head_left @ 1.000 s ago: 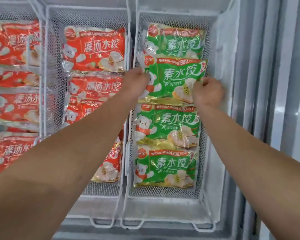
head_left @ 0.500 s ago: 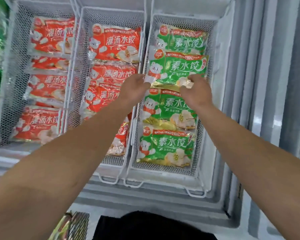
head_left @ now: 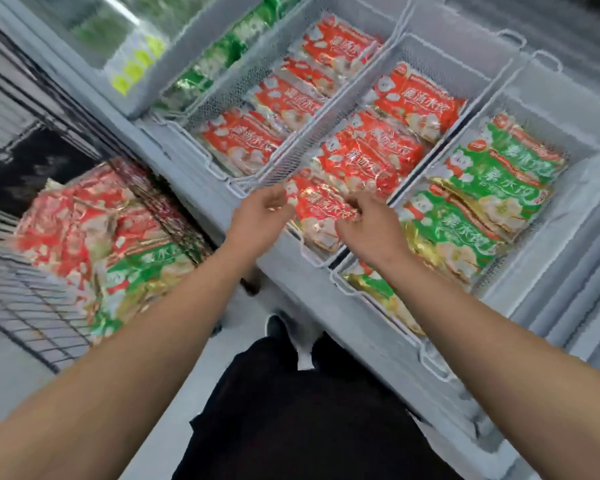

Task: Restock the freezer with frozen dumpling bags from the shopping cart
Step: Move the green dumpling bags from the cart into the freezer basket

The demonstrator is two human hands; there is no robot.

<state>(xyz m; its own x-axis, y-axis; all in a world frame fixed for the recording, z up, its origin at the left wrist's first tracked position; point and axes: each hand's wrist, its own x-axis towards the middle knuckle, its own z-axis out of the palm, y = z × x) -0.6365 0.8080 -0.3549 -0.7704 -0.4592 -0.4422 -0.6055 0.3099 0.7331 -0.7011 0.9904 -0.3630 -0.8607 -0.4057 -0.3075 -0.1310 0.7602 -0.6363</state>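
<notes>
White freezer [head_left: 326,292] baskets hold dumpling bags [head_left: 354,164] lying slantwise; left grip [head_left: 262,216] and right grip [head_left: 368,220] hover released, empty.

Below you, your black trousers [head_left: 302,410] fill the lower middle of the view, and one dark shoe with a white sole [head_left: 280,328] stands on the pale grey floor [head_left: 18,368]. Far up on the left, a blurred stack of yellow-green and white packets [head_left: 136,60] sits behind a glass lid

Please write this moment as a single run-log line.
left hand: open, empty | right hand: open, empty | red dumpling bag: in freezer basket, between hands | shopping cart: bags remain
</notes>
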